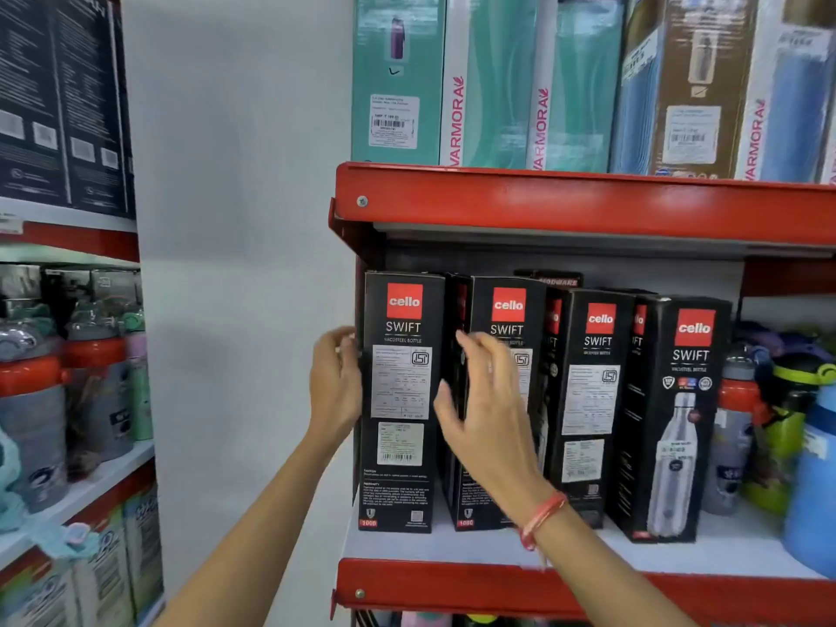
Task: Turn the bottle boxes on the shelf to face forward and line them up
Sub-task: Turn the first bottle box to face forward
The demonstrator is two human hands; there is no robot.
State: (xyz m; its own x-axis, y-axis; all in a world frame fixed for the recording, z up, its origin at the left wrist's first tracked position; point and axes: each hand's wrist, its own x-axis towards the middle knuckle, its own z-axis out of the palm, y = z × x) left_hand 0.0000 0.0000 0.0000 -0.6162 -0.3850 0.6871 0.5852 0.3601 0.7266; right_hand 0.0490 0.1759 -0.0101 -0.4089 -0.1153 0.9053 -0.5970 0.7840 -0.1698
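Black bottle boxes stand in a row on the white shelf (497, 547) with the red front edge. The first box (400, 400), at the far left end, shows its side with small print and a barcode, not the bottle picture. The second box (502, 391) and the third box (588, 400) show that same side too. Only the fourth box (674, 418) shows the bottle picture, so it looks like the one already facing forward.

The left hand (334, 382) is pressed on the outer left edge of the first box, fingers curled round the corner. The right hand (486, 400) is open, fingers spread, reaching into the gap between the first and second boxes. It does not look closed on anything yet. I think both hands are meant to hold the first box from each side so it can be turned.

Loose bottles (742, 427) stand to the right.
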